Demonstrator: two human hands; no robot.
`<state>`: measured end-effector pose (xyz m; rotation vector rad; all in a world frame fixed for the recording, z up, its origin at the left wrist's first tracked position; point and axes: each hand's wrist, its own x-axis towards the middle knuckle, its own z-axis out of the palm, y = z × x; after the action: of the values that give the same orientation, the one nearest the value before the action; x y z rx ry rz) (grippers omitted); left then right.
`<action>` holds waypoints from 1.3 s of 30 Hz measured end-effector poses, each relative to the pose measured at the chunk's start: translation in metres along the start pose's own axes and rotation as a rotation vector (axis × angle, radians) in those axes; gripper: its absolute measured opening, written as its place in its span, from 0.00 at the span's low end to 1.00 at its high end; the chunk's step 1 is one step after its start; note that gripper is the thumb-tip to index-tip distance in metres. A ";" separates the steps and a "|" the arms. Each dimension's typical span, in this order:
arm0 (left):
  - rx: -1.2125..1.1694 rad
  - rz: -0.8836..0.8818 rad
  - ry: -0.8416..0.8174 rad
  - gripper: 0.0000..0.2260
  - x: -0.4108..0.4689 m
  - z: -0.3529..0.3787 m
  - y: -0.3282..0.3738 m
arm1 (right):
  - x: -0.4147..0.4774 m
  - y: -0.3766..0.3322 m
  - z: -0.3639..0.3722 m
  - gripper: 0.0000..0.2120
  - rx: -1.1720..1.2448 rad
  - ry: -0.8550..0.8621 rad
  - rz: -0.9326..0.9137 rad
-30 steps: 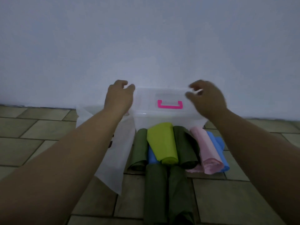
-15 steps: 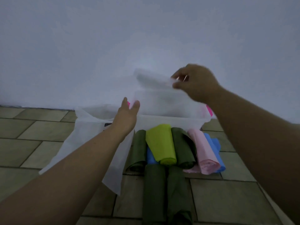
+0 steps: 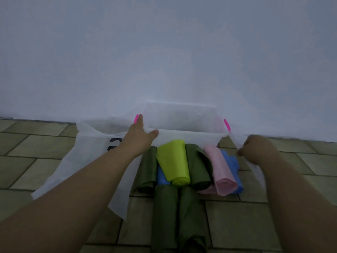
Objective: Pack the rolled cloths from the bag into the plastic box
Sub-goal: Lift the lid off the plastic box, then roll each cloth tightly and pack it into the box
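Note:
The clear plastic box [image 3: 193, 138] with pink side latches stands open against the wall. My left hand [image 3: 139, 136] lies flat on its front left corner, fingers apart, thumb along the front rim. My right hand [image 3: 255, 149] is to the right of the box, closed on the clear lid [image 3: 259, 173], which is blurred and hangs low over the floor. In front of the box lie several rolled cloths: a lime one [image 3: 173, 161], dark green ones [image 3: 147, 169], a pink one [image 3: 221, 170] and a blue one [image 3: 232, 161]. The white bag [image 3: 85, 159] lies flat to the left.
Two more dark green rolls [image 3: 166, 216] lie nearest me on the tiled floor [image 3: 246, 225]. A plain pale wall [image 3: 164, 61] rises directly behind the box. Bare tiles stretch to the far left and right.
My right hand lifted the lid off the box and carried it down to the right. My left hand slid from the lid to the box's front left corner.

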<state>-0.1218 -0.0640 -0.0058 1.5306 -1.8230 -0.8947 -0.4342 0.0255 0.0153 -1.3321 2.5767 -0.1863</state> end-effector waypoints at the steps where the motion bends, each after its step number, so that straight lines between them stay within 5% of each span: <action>1: -0.002 -0.002 -0.010 0.36 0.000 0.000 0.000 | 0.003 -0.002 0.017 0.13 0.028 0.007 0.017; 11: 0.062 -0.028 -0.083 0.39 0.007 -0.010 0.004 | 0.013 -0.003 0.048 0.15 -0.163 -0.018 -0.289; 15: 0.157 0.023 -0.054 0.39 -0.015 -0.020 0.012 | -0.010 -0.004 0.037 0.19 0.314 0.037 -0.183; 20: 0.755 0.063 -0.125 0.38 -0.089 -0.038 -0.017 | -0.098 -0.017 0.026 0.11 0.565 0.460 -0.380; 23: 0.937 -0.085 -0.269 0.38 -0.130 -0.029 -0.049 | -0.165 -0.029 0.044 0.06 0.481 0.257 -0.515; 27: 0.896 -0.170 -0.379 0.34 -0.137 -0.017 -0.073 | -0.206 -0.033 0.083 0.27 0.109 -0.145 -0.510; 35: 0.813 -0.078 -0.186 0.38 -0.131 -0.028 -0.071 | -0.202 -0.025 0.102 0.29 0.212 -0.092 -0.444; 39: 0.679 0.145 -0.013 0.36 -0.163 -0.024 -0.043 | -0.204 -0.021 0.092 0.29 0.117 -0.043 -0.475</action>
<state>-0.0509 0.0894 -0.0287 1.7333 -2.3537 -0.2096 -0.2794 0.1795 -0.0386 -1.8543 2.1355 -0.3773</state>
